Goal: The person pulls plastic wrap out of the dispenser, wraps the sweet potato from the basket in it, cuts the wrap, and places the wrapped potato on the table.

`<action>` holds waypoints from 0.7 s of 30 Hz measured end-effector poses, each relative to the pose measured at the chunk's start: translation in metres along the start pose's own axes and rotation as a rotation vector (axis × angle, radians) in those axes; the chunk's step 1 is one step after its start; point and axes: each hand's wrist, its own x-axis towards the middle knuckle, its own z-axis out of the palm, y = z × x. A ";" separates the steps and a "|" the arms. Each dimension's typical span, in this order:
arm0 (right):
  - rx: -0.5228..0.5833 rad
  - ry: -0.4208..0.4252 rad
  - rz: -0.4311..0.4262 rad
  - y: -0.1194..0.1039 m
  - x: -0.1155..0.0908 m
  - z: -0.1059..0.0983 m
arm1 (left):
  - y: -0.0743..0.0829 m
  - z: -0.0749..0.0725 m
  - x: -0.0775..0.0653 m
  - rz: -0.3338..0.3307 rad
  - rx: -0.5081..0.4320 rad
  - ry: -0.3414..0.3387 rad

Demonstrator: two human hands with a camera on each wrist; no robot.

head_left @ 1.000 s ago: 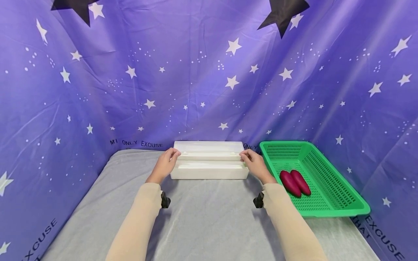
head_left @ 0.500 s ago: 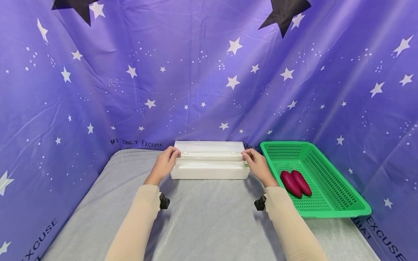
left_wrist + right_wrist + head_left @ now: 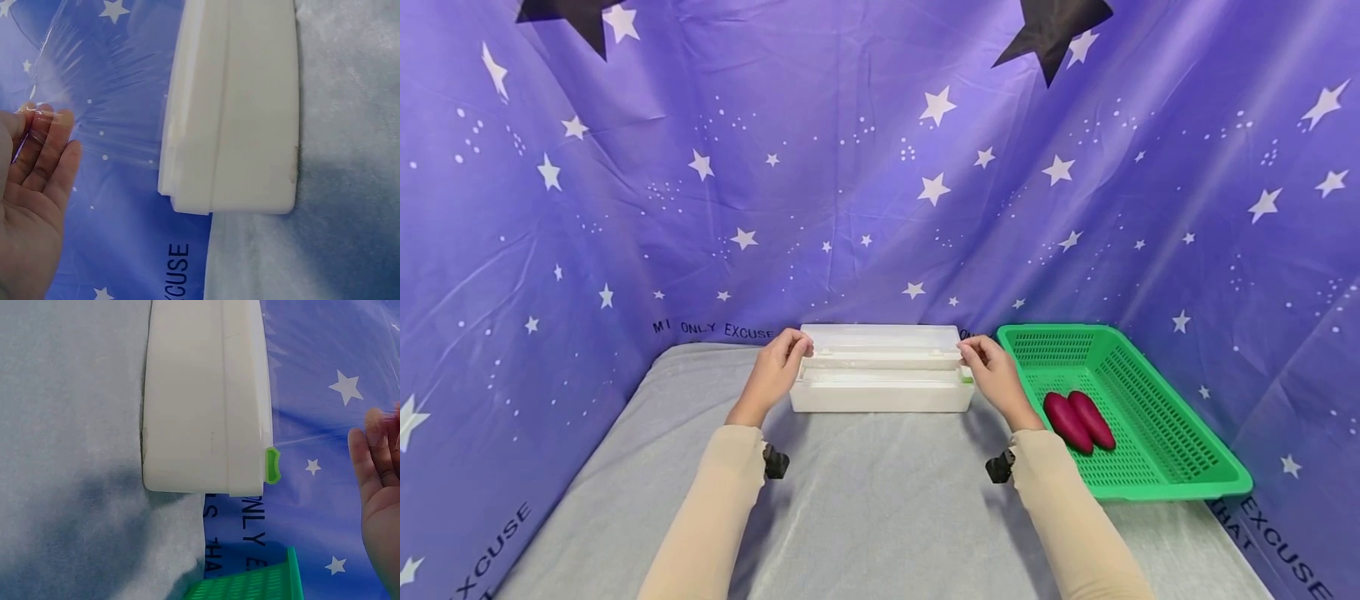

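Note:
A long white cling film dispenser [image 3: 880,398] stands at the back of the table, its lid [image 3: 880,336] raised. Clear cling film [image 3: 115,103] stretches from it in wrinkles, seen best in the left wrist view. My left hand [image 3: 772,375] pinches one corner of the film between thumb and fingertips, above the dispenser's left end. At the opposite end my right hand [image 3: 997,377] pinches the other corner; its thumb is cut off in the right wrist view. A small green slider [image 3: 272,465] sits on the dispenser's edge at the right end.
To the right, a green plastic basket [image 3: 1213,462] holds two purple sweet potatoes [image 3: 1067,422]. Grey cloth [image 3: 880,500] covers the table. A purple curtain [image 3: 850,167] with stars rises close behind the dispenser and along both sides.
Both hands have moved slightly up and a little apart, with the film held between them. The green slider shows more plainly. Dispenser and basket have stayed in place.

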 end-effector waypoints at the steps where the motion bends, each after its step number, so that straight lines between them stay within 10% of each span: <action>1: -0.006 0.002 -0.005 0.000 0.000 0.000 | 0.001 -0.001 0.000 0.005 -0.005 0.002; 21: -0.014 0.065 -0.078 -0.016 0.001 -0.009 | 0.016 -0.012 0.003 0.080 -0.054 0.060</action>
